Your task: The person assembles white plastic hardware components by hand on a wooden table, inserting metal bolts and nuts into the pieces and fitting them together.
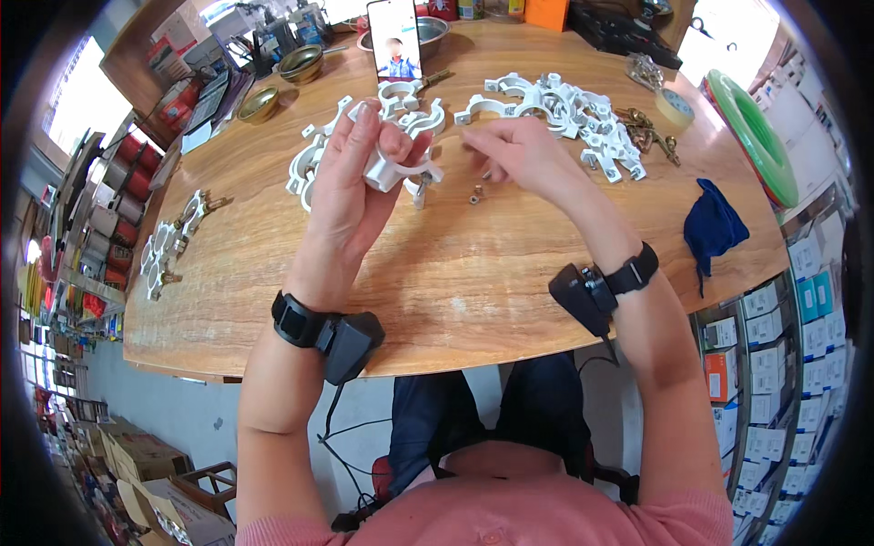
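My left hand (350,182) is raised over the wooden table (455,282) and grips a white plastic pipe clamp (393,171) between thumb and fingers. My right hand (519,155) hovers just to its right, fingers curled and pinched together; whether it holds a small piece I cannot tell. Small metal nuts (476,194) lie on the table under it. Loose white clamp halves (414,105) lie behind my left hand, and a bigger heap of white clamps (564,109) lies behind my right hand.
Assembled clamps with brass screws (173,241) lie at the table's left edge. A blue cloth (715,227), brass screws (648,132) and a tape roll (675,107) are at the right. A phone (394,41) stands at the back beside metal bowls (300,64). Shelves of boxes stand at the right.
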`<control>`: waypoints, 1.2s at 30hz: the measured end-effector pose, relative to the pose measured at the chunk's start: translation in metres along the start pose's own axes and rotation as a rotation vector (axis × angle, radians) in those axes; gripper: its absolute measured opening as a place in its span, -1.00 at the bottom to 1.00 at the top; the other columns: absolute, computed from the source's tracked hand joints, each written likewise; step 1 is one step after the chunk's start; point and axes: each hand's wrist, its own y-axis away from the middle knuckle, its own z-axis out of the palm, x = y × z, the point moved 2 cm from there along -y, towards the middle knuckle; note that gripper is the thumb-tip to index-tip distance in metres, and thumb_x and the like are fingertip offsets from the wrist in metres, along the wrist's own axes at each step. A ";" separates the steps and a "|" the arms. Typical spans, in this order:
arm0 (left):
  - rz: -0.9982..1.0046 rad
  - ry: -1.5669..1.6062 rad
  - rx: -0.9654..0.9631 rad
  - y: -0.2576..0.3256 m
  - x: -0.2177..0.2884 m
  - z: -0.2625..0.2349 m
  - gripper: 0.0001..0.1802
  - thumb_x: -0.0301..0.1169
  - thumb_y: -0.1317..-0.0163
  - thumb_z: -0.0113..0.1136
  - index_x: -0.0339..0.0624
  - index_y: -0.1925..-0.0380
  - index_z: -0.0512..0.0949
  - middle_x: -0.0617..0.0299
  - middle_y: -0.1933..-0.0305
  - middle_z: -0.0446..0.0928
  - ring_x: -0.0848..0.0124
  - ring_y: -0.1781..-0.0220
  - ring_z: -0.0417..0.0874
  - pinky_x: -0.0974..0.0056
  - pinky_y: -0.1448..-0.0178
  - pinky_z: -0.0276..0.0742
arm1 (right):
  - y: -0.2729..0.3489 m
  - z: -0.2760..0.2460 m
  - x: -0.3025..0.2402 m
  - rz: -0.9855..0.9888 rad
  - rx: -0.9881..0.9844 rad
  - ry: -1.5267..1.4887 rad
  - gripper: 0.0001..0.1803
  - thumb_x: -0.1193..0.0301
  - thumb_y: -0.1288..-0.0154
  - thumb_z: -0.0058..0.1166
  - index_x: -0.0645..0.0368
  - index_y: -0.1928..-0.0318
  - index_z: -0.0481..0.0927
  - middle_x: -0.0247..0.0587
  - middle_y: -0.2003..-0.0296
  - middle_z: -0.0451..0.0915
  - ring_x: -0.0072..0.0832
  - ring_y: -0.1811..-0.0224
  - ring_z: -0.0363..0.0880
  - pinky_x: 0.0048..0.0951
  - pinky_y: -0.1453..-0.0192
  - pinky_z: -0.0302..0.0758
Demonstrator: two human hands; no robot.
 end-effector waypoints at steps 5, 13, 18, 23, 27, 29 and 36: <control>0.067 0.070 -0.026 -0.003 -0.001 -0.004 -0.82 -0.26 -0.25 -0.05 -0.12 0.31 0.34 0.31 0.54 0.40 0.49 0.41 0.44 0.22 -0.08 0.38 | 0.018 0.025 -0.024 0.093 -0.367 -0.728 -0.59 0.10 -0.16 0.03 0.28 0.36 0.56 -0.24 0.49 0.58 -0.62 0.49 0.53 -0.64 0.45 0.43; -0.027 -0.001 -0.080 0.002 -0.002 0.000 -0.69 -0.26 -0.24 -0.05 -0.23 0.12 0.38 0.11 0.14 0.49 0.37 0.07 0.51 0.30 -0.06 0.36 | 0.016 0.010 -0.021 0.084 -0.036 -1.073 -0.76 0.30 -0.17 0.05 0.27 0.37 0.54 -0.26 0.46 0.58 -0.64 0.51 0.50 -0.63 0.38 0.43; -0.046 -0.160 -0.095 0.004 0.004 0.007 -0.66 -0.29 -0.24 -0.03 -0.28 0.07 0.38 0.10 0.12 0.50 0.40 0.04 0.50 0.37 0.00 0.38 | 0.014 0.001 -0.018 0.010 0.036 -1.081 -0.79 0.35 -0.14 0.07 0.28 0.38 0.54 -0.26 0.48 0.57 -0.65 0.51 0.49 -0.64 0.38 0.42; 0.018 -0.826 -0.098 0.002 0.010 0.003 -0.58 -0.31 -0.21 0.02 -0.33 -0.01 0.35 0.09 0.12 0.51 0.43 0.06 0.51 0.36 0.02 0.40 | 0.013 -0.001 -0.018 -0.058 -0.003 -0.953 -0.79 0.34 -0.11 0.09 0.27 0.43 0.55 -0.27 0.52 0.57 -0.66 0.55 0.48 -0.67 0.44 0.41; 0.013 -0.832 -0.112 0.002 0.009 -0.001 -0.50 -0.29 -0.17 0.07 -0.32 -0.07 0.30 0.10 0.07 0.48 0.45 0.06 0.49 0.36 0.02 0.39 | 0.016 -0.002 -0.025 -0.091 -0.010 -0.799 -0.79 0.33 -0.10 0.10 0.25 0.45 0.56 -0.28 0.54 0.56 -0.67 0.56 0.47 -0.69 0.44 0.40; 0.056 -0.968 -0.148 0.005 0.005 0.002 -0.44 -0.27 -0.10 0.17 -0.18 -0.10 0.29 0.03 0.13 0.50 0.38 0.04 0.49 0.31 0.01 0.41 | 0.015 0.000 -0.023 -0.085 -0.015 -0.812 -0.78 0.32 -0.10 0.10 0.25 0.45 0.56 -0.29 0.54 0.56 -0.68 0.56 0.47 -0.69 0.44 0.41; 0.205 -1.100 -0.192 0.008 -0.001 0.010 -0.36 -0.30 -0.06 0.22 -0.10 -0.15 0.23 0.06 0.17 0.51 0.39 0.11 0.51 0.30 0.03 0.41 | 0.015 0.005 -0.022 -0.105 -0.045 -0.879 -0.78 0.33 -0.09 0.12 0.28 0.45 0.55 -0.30 0.57 0.55 -0.68 0.58 0.47 -0.68 0.49 0.41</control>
